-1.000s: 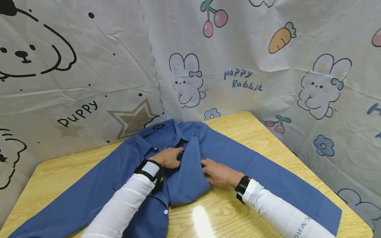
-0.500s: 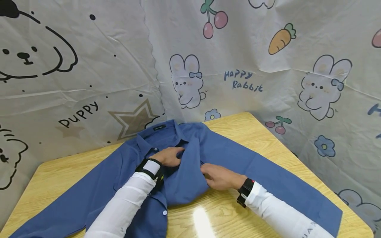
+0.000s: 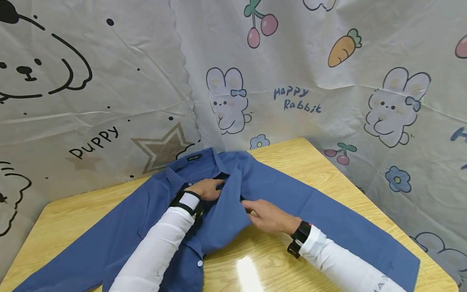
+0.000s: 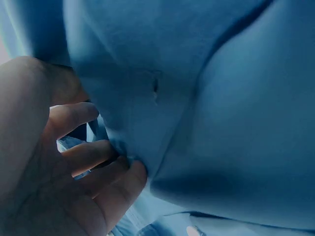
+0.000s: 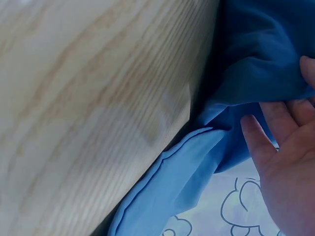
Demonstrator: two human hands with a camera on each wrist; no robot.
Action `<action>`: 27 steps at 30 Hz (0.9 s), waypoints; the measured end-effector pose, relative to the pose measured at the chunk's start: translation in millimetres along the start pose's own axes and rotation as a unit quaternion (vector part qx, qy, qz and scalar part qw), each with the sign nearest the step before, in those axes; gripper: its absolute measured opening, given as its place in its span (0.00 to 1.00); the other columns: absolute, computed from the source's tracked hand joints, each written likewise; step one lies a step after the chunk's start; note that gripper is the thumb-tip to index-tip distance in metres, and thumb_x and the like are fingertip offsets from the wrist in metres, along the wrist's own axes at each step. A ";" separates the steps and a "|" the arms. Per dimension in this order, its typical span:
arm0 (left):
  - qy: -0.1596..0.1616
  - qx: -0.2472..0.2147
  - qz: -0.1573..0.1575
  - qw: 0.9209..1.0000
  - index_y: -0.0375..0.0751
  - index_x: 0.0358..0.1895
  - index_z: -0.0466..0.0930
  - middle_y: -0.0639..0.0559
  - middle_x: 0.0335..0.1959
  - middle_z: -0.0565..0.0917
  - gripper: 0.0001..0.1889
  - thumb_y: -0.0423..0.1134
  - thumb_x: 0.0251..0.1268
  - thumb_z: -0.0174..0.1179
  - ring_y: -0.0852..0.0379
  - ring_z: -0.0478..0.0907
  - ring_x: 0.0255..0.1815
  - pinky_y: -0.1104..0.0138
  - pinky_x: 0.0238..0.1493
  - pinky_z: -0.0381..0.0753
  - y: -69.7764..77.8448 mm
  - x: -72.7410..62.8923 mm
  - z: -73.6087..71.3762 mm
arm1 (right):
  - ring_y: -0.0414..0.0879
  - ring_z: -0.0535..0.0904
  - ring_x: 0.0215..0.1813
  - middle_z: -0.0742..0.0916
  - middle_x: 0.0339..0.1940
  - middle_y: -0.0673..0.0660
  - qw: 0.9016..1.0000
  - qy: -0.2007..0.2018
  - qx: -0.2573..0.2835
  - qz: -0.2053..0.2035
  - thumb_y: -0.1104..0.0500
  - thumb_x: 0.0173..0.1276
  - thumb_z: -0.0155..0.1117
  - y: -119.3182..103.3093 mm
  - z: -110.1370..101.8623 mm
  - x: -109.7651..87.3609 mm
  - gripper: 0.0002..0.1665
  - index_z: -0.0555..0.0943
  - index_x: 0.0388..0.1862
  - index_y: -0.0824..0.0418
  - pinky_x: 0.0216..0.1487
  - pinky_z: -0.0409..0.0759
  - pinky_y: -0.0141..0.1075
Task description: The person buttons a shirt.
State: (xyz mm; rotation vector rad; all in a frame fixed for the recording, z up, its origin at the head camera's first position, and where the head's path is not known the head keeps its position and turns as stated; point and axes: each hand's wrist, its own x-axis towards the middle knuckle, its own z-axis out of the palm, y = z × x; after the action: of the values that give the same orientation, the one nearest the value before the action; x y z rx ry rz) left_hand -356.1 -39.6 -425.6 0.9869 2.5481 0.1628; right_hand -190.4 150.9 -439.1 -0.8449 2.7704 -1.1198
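Raised front flap [image 3: 231, 211] of blue long-sleeved cloth shirt [image 3: 219, 227] drawn slightly leftward since second ago. Our left hand [image 3: 206, 189] pinches buttonholed edge below collar [image 3: 220, 164]; our right hand [image 3: 269, 216], apart from left, pinches flap's right side. Shirt lies spread on yellow wood-grain table [image 3: 288, 156].

Left arm [image 3: 158, 249]: reaching forward, angled inward.
Left hand [image 3: 206, 189]: fingers bent, gripping; farther forward.
Right arm [image 3: 343, 261]: angled inward.
Right hand [image 3: 268, 216]: thumb and fingers pinching (palm visible in right wrist view).
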 end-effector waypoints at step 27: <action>-0.018 0.017 -0.050 0.998 0.43 0.72 0.62 0.33 0.68 0.63 0.33 0.50 0.65 0.54 0.36 0.61 0.67 0.41 0.62 0.60 -4.1 9.5 0.3 | 0.40 0.78 0.39 0.77 0.35 0.51 0.961 -0.139 0.237 0.001 0.56 0.81 0.39 -45.0 -18.0 -26.2 0.14 0.69 0.57 0.58 0.43 0.75 0.33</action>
State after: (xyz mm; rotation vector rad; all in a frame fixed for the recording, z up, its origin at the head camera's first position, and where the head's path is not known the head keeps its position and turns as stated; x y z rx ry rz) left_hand -364.9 -36.4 -429.9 0.8653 2.5684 0.0729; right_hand -151.0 148.8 -400.7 -0.8532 2.1442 -1.4496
